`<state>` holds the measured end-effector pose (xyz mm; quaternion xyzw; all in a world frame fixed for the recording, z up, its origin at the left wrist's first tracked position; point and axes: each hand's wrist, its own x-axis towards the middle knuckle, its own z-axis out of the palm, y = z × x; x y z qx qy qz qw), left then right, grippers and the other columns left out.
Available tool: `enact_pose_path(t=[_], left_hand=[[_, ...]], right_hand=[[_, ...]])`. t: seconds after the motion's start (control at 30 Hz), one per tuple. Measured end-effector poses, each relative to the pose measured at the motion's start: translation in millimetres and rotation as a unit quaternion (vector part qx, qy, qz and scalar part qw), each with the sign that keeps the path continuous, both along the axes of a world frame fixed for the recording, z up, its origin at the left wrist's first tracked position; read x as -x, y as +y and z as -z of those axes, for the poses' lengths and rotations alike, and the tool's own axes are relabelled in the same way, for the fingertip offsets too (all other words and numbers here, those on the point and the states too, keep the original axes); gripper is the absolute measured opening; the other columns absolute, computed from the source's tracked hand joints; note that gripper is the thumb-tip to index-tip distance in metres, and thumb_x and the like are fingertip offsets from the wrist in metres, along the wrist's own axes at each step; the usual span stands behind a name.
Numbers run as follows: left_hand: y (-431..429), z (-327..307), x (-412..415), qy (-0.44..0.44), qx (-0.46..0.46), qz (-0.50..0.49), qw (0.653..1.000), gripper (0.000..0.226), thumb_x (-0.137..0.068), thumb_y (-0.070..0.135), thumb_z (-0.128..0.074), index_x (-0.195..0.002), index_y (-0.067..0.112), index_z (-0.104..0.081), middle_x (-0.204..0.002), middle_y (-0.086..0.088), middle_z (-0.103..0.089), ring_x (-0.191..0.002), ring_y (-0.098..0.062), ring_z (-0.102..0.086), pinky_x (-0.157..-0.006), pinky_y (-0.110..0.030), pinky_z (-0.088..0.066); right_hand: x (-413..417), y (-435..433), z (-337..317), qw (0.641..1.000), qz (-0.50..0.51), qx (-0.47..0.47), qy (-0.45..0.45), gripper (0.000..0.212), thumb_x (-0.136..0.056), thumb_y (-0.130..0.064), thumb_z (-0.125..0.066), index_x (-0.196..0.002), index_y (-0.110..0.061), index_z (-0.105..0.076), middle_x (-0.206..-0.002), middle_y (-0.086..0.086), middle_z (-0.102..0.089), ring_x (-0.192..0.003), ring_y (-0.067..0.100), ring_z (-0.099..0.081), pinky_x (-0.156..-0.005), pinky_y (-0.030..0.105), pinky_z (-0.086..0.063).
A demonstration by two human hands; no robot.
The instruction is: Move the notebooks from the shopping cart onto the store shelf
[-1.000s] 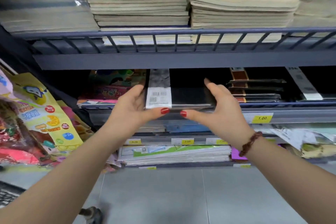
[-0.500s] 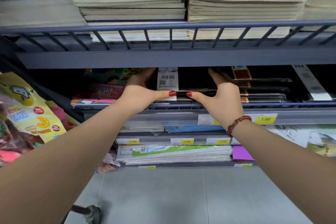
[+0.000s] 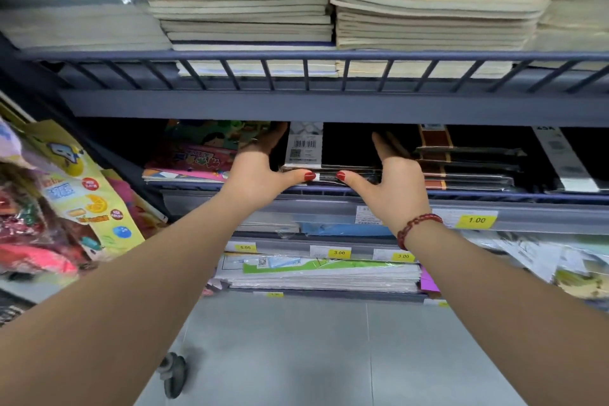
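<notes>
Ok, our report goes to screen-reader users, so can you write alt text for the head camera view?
The left hand and right hand hold a stack of black notebooks on the middle shelf, fingers along its sides, thumbs at its front edge. Pale notebook stacks fill the shelf above.

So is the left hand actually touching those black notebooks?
Touching. The head view shows the left hand with its thumb against the front edge of the black notebooks, fingers along their left side.
</notes>
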<state>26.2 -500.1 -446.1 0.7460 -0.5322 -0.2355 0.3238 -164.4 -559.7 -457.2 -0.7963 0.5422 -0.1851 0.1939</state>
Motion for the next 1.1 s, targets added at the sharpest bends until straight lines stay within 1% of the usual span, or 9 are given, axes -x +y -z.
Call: enact_pose_path(t=[0.07,0.13,0.17,0.23,0.3,0.53,0.67,0.8,1.1], left_hand=[[9,1,4,-0.026,-0.009,-0.024,0.999,0.074,-0.076,0.029,-0.077,-0.141,0.019,-0.043,-0.129,-0.003,-0.059,-0.117,-0.021,-0.055,-0.088,-0.021,-0.043],[25,1,9,-0.028,-0.016,-0.043,0.999,0.067,-0.077,0.030,-0.077,-0.135,0.012,-0.049,-0.129,-0.009,-0.056,-0.119,-0.024,-0.053,-0.095,-0.029,-0.045],[36,-1,10,-0.030,-0.014,-0.044,0.998,0.064,-0.078,0.029,-0.076,-0.134,0.012,-0.049,-0.131,-0.008,-0.053,-0.121,-0.023,-0.051,-0.099,-0.030,-0.043],[60,-11,11,-0.038,-0.009,-0.031,0.999,0.060,-0.080,0.027,-0.074,-0.134,0.017,-0.050,-0.134,-0.003,-0.050,-0.125,-0.018,-0.046,-0.104,-0.027,-0.036],[86,-24,9,-0.062,-0.013,-0.022,0.998,0.057,-0.082,0.027,-0.072,-0.134,0.021,-0.050,-0.136,0.001,-0.049,-0.128,-0.015,-0.043,-0.105,-0.023,-0.030],[177,-98,-14,-0.192,-0.050,-0.044,0.979,0.056,-0.082,0.035,-0.066,-0.133,0.016,-0.052,-0.132,-0.004,-0.054,-0.126,-0.024,-0.046,-0.102,-0.031,-0.039],[243,-148,-39,-0.254,-0.070,-0.092,0.960,0.055,-0.082,0.035,-0.062,-0.133,0.016,-0.053,-0.130,-0.003,-0.055,-0.124,-0.022,-0.047,-0.099,-0.029,-0.037],[322,-193,-73,-0.296,-0.084,-0.144,0.940,0.053,-0.081,0.040,-0.057,-0.129,0.016,-0.055,-0.117,-0.005,-0.061,-0.113,-0.025,-0.054,-0.090,-0.034,-0.046],[518,-253,-140,-0.313,-0.086,-0.239,0.915,0.056,-0.087,0.045,-0.054,-0.138,0.022,-0.046,-0.137,0.001,-0.050,-0.127,-0.018,-0.044,-0.102,-0.031,-0.037]], right_hand=[[-1,2,-4,0.999,-0.015,-0.013,0.027,0.084,-0.086,-0.049,-0.058,-0.149,-0.011,-0.018,-0.148,0.019,-0.036,-0.107,0.028,-0.059,-0.086,0.030,-0.045],[0,4,-8,0.999,-0.028,-0.023,0.040,0.080,-0.089,-0.045,-0.055,-0.149,-0.010,-0.016,-0.156,0.017,-0.018,-0.119,0.029,-0.053,-0.095,0.031,-0.043],[2,6,-11,0.998,-0.035,-0.022,0.038,0.077,-0.089,-0.043,-0.055,-0.149,-0.010,-0.018,-0.156,0.018,-0.017,-0.129,0.030,-0.044,-0.102,0.033,-0.039],[8,15,-20,0.998,-0.056,-0.009,0.040,0.070,-0.090,-0.041,-0.054,-0.147,-0.011,-0.026,-0.154,0.017,-0.023,-0.136,0.033,-0.032,-0.108,0.037,-0.034],[14,31,-35,0.993,-0.093,0.020,0.067,0.066,-0.090,-0.041,-0.054,-0.145,-0.013,-0.030,-0.151,0.013,-0.028,-0.133,0.032,-0.033,-0.107,0.039,-0.035],[-15,93,-106,0.948,-0.266,0.101,0.145,0.066,-0.090,-0.046,-0.050,-0.145,-0.016,-0.029,-0.150,0.006,-0.033,-0.137,0.025,-0.030,-0.110,0.038,-0.029],[-58,137,-153,0.919,-0.339,0.137,0.148,0.066,-0.089,-0.050,-0.048,-0.143,-0.017,-0.033,-0.146,0.004,-0.039,-0.133,0.024,-0.036,-0.107,0.037,-0.032],[-108,193,-197,0.892,-0.403,0.160,0.123,0.065,-0.086,-0.049,-0.054,-0.139,-0.014,-0.039,-0.142,0.007,-0.045,-0.129,0.027,-0.041,-0.106,0.038,-0.035],[-206,368,-250,0.856,-0.479,0.179,0.079,0.062,-0.089,-0.049,-0.046,-0.142,-0.020,-0.031,-0.143,-0.001,-0.040,-0.132,0.020,-0.034,-0.110,0.033,-0.025]])
